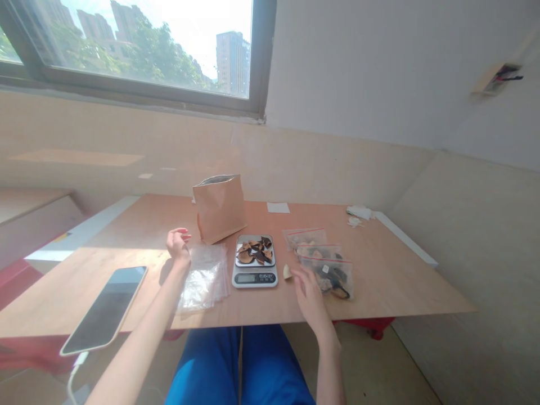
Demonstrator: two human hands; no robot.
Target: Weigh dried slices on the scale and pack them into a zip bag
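My left hand (179,244) hovers over the left edge of a stack of clear zip bags (205,278), fingers loosely bent and apart, with nothing visible in them. At the fingertips of my right hand (307,284) is a small pale dried piece (287,272), which appears pinched there. Between my hands stands a white digital kitchen scale (255,284), bearing a heap of dark-edged dried slices (254,251); its display is too small to read. Just right of my right hand lie several filled zip bags (343,275) with dark and pale dried pieces inside, overlapping one another.
A brown paper pouch (221,208) stands upright with its top open behind the scale. On the left, a phone (107,309) with a cable lies near the front edge. A white paper (278,207) and crumpled white tissue (358,212) lie toward the back of the wooden table (405,281).
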